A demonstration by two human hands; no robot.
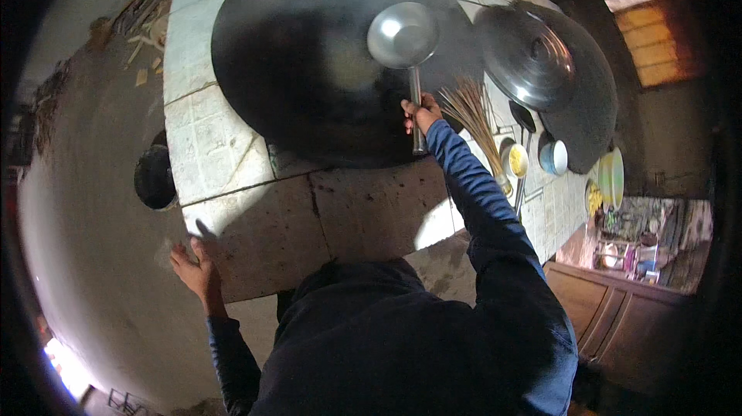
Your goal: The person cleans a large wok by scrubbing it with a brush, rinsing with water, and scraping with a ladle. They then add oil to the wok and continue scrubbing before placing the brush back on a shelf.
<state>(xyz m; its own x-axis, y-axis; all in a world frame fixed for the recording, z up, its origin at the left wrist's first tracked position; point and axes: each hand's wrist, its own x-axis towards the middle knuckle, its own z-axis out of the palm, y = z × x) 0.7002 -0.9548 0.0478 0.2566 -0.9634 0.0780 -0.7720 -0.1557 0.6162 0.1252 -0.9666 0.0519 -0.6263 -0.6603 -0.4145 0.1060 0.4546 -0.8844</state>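
My right hand (424,114) grips the handle of a metal ladle (404,35), its round bowl held above a very large dark wok (301,120) set into a tiled stove top (203,132). Haze hangs over the wok, and a pale patch shows blurred at its middle. Beside that hand lies a bundle of thin sticks, a whisk brush (478,120). My left hand (197,271) is held near the stove's front left corner with its fingers apart and nothing in it.
Right of the wok lie a round metal lid (530,59), a dark spatula (522,117), a bowl of yellow food (515,161), a blue-and-white cup (553,157) and a green-and-white basin (611,179). A black bucket (155,177) stands left of the stove; firewood (145,10) lies beyond it.
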